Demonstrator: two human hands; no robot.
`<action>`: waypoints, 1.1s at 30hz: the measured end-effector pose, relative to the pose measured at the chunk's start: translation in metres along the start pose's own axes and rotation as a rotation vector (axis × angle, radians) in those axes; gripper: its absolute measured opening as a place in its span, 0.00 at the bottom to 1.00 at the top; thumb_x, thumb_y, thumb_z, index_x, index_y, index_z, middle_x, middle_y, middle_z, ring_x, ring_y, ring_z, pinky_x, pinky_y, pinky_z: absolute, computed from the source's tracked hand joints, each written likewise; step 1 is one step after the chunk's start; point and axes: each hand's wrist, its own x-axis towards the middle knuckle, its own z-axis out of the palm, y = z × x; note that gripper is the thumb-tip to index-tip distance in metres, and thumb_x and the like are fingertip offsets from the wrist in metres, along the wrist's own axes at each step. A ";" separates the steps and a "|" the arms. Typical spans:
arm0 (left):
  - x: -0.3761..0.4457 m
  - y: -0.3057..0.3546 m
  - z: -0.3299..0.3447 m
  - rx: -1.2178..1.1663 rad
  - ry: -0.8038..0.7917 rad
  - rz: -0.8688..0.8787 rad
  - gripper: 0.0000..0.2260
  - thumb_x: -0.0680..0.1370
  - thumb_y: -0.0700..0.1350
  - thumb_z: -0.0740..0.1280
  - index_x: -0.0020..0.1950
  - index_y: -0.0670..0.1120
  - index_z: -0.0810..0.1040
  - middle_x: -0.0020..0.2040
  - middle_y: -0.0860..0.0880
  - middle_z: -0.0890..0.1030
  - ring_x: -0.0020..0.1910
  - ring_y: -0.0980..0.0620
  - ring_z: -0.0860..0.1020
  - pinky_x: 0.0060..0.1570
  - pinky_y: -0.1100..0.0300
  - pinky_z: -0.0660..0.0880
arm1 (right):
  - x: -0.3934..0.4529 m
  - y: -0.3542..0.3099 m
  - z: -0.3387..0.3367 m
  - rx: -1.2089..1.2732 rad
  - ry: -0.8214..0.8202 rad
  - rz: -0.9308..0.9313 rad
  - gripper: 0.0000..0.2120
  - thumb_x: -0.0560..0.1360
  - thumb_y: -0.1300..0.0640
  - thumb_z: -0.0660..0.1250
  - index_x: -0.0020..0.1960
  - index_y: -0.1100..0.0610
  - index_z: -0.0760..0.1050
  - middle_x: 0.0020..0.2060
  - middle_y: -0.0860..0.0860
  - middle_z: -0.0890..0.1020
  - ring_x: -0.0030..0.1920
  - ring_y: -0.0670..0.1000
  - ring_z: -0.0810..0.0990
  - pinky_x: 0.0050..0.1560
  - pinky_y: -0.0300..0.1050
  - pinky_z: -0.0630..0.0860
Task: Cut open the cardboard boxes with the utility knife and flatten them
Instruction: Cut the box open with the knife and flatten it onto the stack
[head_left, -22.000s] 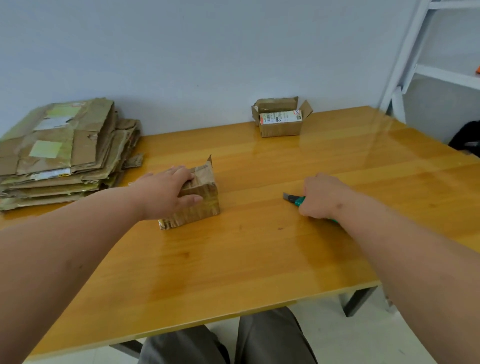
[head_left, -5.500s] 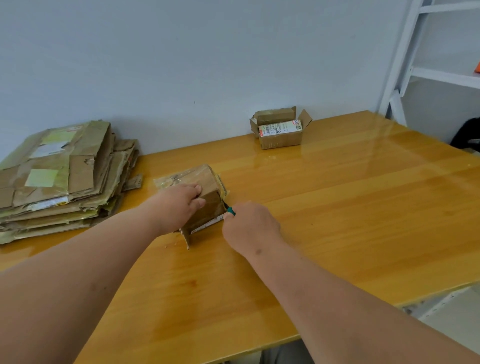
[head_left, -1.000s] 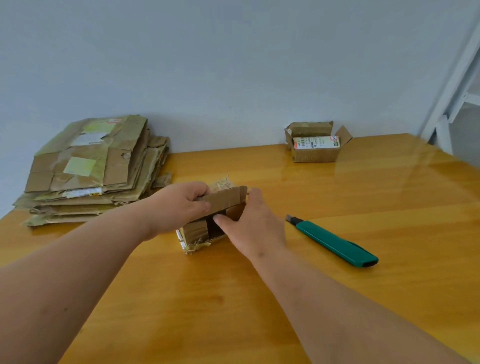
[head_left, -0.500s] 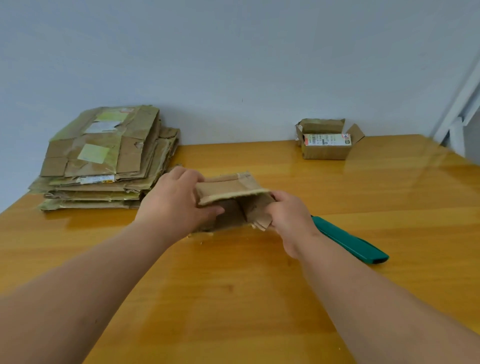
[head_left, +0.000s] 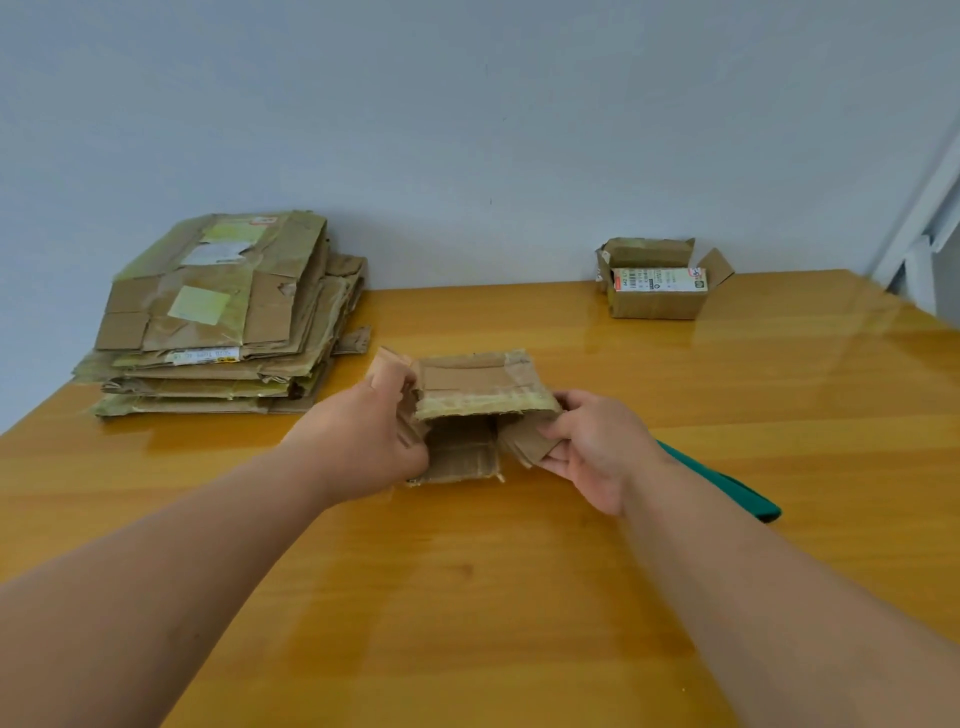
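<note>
The desk (head_left: 519, 597) is carrying a flat pile (head_left: 223, 317) at the upper left, where done boxes seem to go. In the middle, the left hand (head_left: 363, 441) and right hand (head_left: 597, 447) are each gripping a side of the small box (head_left: 475, 384), probably to pull it flat. The knife (head_left: 727, 486) is lying just right, not needed now.

Perhaps storeroom: flattened cardboard stack (head_left: 218, 317)

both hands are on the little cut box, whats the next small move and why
Probably press it flat onto the table. The left hand and right hand grip the opened box by its ends, its flaps hang loose, and the knife is set down.
</note>
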 end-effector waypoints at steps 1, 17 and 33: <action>-0.002 -0.003 -0.001 -0.006 -0.065 0.017 0.31 0.68 0.56 0.69 0.68 0.59 0.61 0.52 0.55 0.79 0.42 0.56 0.79 0.37 0.56 0.81 | 0.000 -0.001 -0.002 -0.014 0.002 0.009 0.24 0.78 0.74 0.58 0.70 0.59 0.68 0.57 0.58 0.81 0.55 0.58 0.82 0.52 0.52 0.79; -0.006 0.002 -0.012 0.245 -0.291 0.190 0.24 0.79 0.45 0.57 0.74 0.64 0.64 0.73 0.63 0.65 0.67 0.56 0.69 0.62 0.60 0.70 | -0.019 -0.011 -0.022 -0.022 0.081 0.125 0.06 0.78 0.63 0.64 0.54 0.64 0.74 0.44 0.63 0.84 0.38 0.58 0.86 0.32 0.49 0.82; 0.009 0.015 0.035 0.104 -0.230 0.070 0.10 0.80 0.59 0.59 0.51 0.54 0.72 0.78 0.52 0.55 0.77 0.48 0.54 0.73 0.46 0.57 | -0.008 0.029 -0.003 -1.665 -0.084 -0.387 0.26 0.84 0.50 0.47 0.81 0.50 0.47 0.80 0.48 0.44 0.79 0.50 0.42 0.78 0.53 0.45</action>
